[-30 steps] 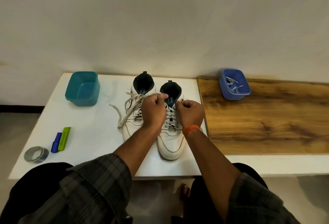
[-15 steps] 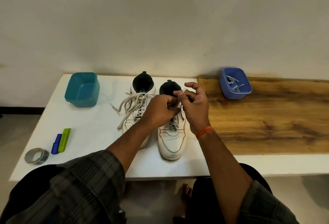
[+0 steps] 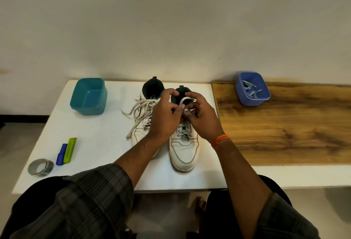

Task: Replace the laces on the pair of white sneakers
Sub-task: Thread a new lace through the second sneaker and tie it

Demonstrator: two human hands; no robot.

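Forearms in rolled plaid sleeves reach up from the bottom edge toward a white table (image 3: 98, 143), seen from a camera worn on the person's head. Nearest on the table, at about 8 o'clock from the shoes, lie a roll of grey tape (image 3: 40, 167) and, just beside it, a blue marker (image 3: 61, 154) touching a green marker (image 3: 69, 150).

At the centre stand the two white sneakers, side by side, toes toward the viewer. The right sneaker (image 3: 183, 151) has its lace threaded through the lower eyelets. Over its upper eyelets, both hands meet. The left hand (image 3: 165, 114) and the right hand (image 3: 201, 118), which wears an orange wrist thread, each have fingers curled and pinching the ends of the white lace (image 3: 185, 99), which forms a small loop between them; it looks like a bow being tied. The left sneaker (image 3: 142, 124) sits partly behind the left hand, its loose lace (image 3: 137, 108) spilling out toward 10 o'clock, untied.

Farther back, at 10 o'clock, sits a teal tub (image 3: 88, 96). At 2 o'clock, on a wooden board (image 3: 294, 124) adjoining the table, a blue tub (image 3: 252, 88) holds what appear to be other laces.

As a judgement, the right sneaker is nearly finished, needing only its knot. The left one is laced but not tied. Whether its lace is old or new cannot be told.
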